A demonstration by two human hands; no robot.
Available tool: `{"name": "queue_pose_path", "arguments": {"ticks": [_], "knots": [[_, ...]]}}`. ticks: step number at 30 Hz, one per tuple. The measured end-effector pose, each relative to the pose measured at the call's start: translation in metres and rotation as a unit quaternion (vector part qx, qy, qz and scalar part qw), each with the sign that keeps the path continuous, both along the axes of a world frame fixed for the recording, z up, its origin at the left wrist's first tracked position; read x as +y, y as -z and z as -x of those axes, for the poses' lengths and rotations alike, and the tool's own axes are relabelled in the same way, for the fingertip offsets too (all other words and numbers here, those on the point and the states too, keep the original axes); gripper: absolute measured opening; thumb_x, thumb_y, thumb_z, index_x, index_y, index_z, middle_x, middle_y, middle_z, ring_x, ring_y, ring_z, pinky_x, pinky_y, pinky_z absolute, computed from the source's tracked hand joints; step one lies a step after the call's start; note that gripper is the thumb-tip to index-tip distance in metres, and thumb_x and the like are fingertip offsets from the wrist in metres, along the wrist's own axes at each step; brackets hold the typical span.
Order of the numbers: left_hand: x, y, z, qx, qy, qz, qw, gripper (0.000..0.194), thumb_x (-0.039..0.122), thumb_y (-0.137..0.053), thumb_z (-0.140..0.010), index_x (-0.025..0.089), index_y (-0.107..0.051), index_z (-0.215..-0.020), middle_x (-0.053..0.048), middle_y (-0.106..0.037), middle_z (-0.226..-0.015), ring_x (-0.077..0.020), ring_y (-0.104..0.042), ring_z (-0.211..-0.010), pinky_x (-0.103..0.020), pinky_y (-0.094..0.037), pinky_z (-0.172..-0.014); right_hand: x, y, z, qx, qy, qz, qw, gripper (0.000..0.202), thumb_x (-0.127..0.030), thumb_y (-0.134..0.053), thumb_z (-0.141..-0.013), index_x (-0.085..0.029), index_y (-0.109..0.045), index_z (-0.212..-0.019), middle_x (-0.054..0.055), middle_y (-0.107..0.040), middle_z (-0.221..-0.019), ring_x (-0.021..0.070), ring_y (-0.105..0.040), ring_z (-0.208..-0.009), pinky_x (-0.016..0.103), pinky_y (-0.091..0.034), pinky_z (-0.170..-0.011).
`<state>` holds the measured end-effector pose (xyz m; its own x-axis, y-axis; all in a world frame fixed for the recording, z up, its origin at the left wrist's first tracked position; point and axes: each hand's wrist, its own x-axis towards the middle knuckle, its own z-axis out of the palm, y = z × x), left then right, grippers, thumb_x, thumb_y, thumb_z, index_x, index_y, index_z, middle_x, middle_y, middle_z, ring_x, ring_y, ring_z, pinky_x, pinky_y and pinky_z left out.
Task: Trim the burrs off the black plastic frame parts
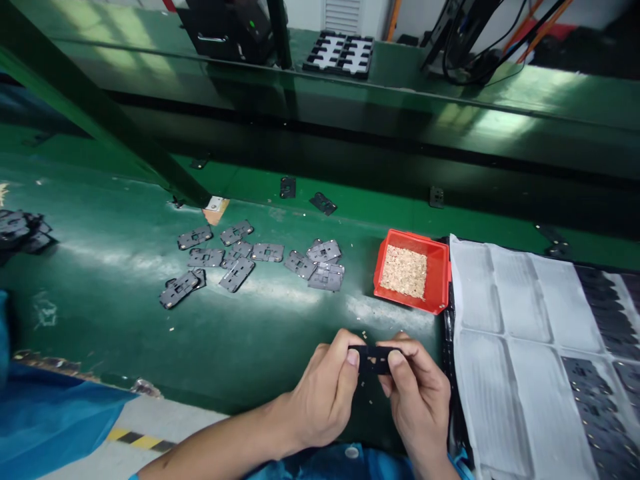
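Between my two hands, above the front of the green table, is a small black plastic plate [374, 361] with cut-outs. My left hand [325, 393] pinches its left end between thumb and fingers. At the right end, my right hand [420, 393] grips it the same way, thumb on top. Just beyond my hands stands a red bin [437, 283] holding many tiny gold-coloured pieces [404, 270]. Several similar black plates [268, 252] lie scattered to the left of the bin, some overlapping. A few tiny pieces lie loose on the table around my hands.
On the right, a tray with white lining [520, 293] holds rows of black plates [595, 407]. A green post [100, 107] slants down at the left. Behind the table runs a green conveyor belt [370, 210] with several plates on it. Another pile of plates [23, 230] lies far left.
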<state>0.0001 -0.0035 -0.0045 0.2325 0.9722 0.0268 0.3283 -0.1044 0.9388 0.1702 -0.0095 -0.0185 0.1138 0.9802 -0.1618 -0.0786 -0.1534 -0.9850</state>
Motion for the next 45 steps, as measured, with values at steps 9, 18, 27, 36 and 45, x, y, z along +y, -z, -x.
{"name": "queue_pose_path", "arguments": {"ticks": [9, 18, 27, 36, 45], "knots": [[-0.004, 0.000, 0.003, 0.013, 0.018, -0.060, 0.998, 0.031, 0.028, -0.028, -0.116, 0.022, -0.057, -0.106, -0.001, -0.064, -0.079, -0.0166, -0.057, -0.064, -0.030, -0.047, -0.069, 0.003, -0.009, 0.007, 0.044, 0.002, 0.012, 0.999, 0.031, -0.046, -0.072, -0.101, -0.020, -0.074, -0.085, -0.002, -0.056, -0.072, 0.0080, -0.048, -0.048, 0.017, -0.040, -0.042], [-0.007, -0.011, 0.013, -0.050, 0.053, 0.107, 0.992, 0.036, 0.038, -0.028, -0.117, 0.021, -0.057, -0.105, -0.004, -0.066, -0.084, -0.0177, -0.057, -0.070, -0.028, -0.046, -0.068, 0.002, -0.011, 0.003, 0.079, -0.055, 0.073, 0.993, 0.031, -0.049, -0.072, -0.101, -0.019, -0.077, -0.091, -0.002, -0.058, -0.065, 0.0086, -0.044, -0.047, 0.020, -0.038, -0.045], [-0.010, -0.008, 0.019, -0.232, 0.033, 0.260, 0.937, 0.040, 0.050, -0.034, -0.116, 0.019, -0.055, -0.100, 0.002, -0.057, -0.068, -0.0117, -0.042, -0.057, -0.024, -0.034, -0.055, -0.008, -0.008, 0.001, 0.049, -0.099, 0.081, 0.991, 0.026, -0.043, -0.066, -0.107, -0.020, -0.080, -0.107, 0.000, -0.066, -0.066, 0.0138, -0.061, -0.055, 0.023, -0.051, -0.052], [-0.009, -0.007, 0.028, -0.209, -0.003, 0.240, 0.948, 0.038, 0.043, -0.036, -0.113, 0.021, -0.051, -0.086, 0.003, -0.051, -0.064, -0.0133, -0.048, -0.058, -0.026, -0.037, -0.058, -0.008, -0.001, 0.009, -0.026, -0.091, 0.075, 0.993, 0.026, -0.040, -0.066, -0.106, -0.020, -0.081, -0.106, 0.000, -0.064, -0.060, 0.0155, -0.060, -0.048, 0.024, -0.050, -0.045], [-0.001, 0.003, 0.038, -0.135, -0.030, 0.249, 0.959, 0.032, 0.023, -0.033, -0.108, 0.022, -0.041, -0.077, 0.005, -0.045, -0.063, -0.0131, -0.043, -0.061, -0.027, -0.035, -0.063, -0.005, -0.012, 0.029, -0.173, -0.109, -0.052, 0.977, 0.019, -0.032, -0.063, -0.107, -0.024, -0.080, -0.105, -0.002, -0.065, -0.067, 0.0126, -0.060, -0.052, 0.021, -0.052, -0.051]]}}
